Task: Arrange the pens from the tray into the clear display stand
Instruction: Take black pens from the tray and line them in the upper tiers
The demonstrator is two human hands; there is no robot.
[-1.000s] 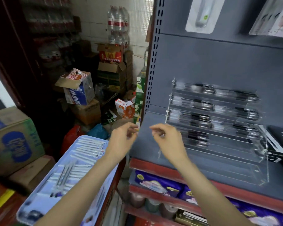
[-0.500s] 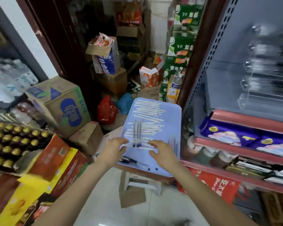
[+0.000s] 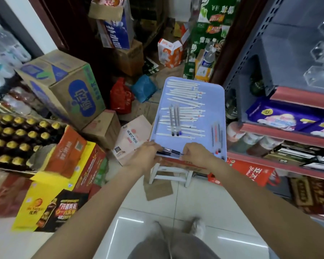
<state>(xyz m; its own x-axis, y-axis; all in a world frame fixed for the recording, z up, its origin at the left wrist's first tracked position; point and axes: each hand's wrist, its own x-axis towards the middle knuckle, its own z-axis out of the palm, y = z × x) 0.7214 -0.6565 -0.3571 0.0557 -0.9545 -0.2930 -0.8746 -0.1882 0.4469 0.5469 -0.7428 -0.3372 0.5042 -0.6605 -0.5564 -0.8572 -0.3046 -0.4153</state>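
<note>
Since a moment ago both hands have dropped to the near edge of the blue tray (image 3: 216,101). The left hand (image 3: 145,156) and right hand (image 3: 197,154) curl around the ends of dark pens (image 3: 169,152), about 3. The clear display stand (image 3: 322,53) sits upper right.

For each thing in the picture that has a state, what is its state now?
left hand: pinches the left end of the dark pens
right hand: pinches their right end
dark pens: bunched crosswise at the tray's near edge
tray: flat, many pens left in it
white pens: lying in rows
display stand: on the shelf; contents unclear
</note>
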